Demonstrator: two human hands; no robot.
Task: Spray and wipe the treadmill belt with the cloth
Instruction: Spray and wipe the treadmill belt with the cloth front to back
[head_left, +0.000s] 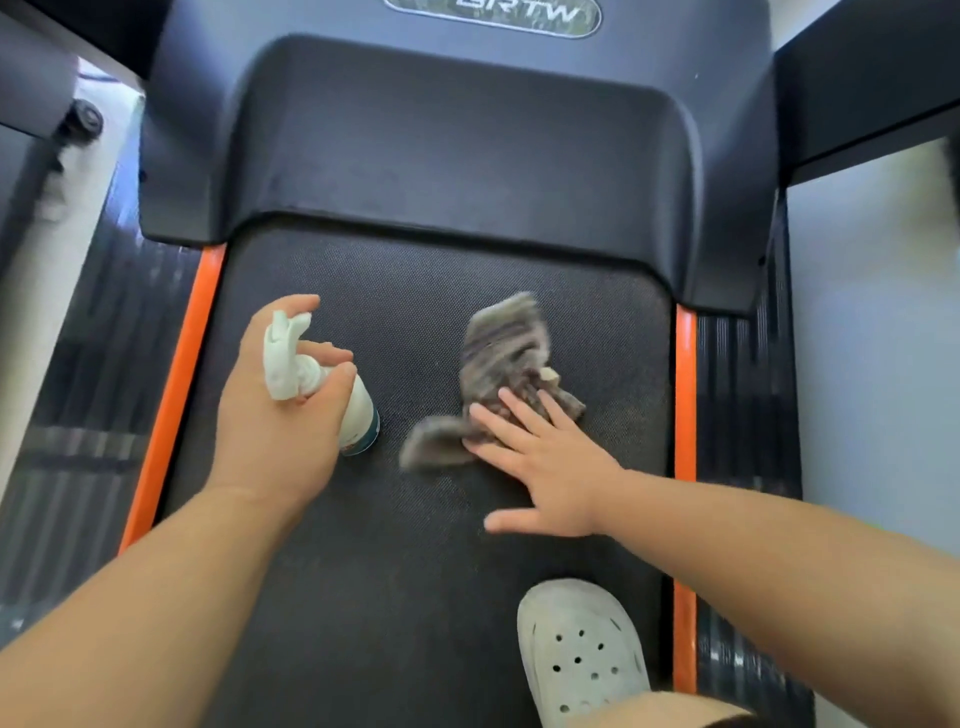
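The black treadmill belt (374, 545) fills the middle of the view, edged by orange strips. A grey striped cloth (498, 353) lies crumpled on the belt right of centre. My right hand (545, 462) presses on the cloth's near part with straight, spread fingers. My left hand (275, 431) grips a white spray bottle (358, 410) over the belt's left side. The bottle's nozzle points away from me, and my index finger lies by the trigger.
The dark motor cover (457, 135) rises at the belt's far end. Orange strips (171, 395) and ribbed side rails (737, 405) run along both sides. My foot in a white perforated clog (582, 649) stands on the belt at the near right.
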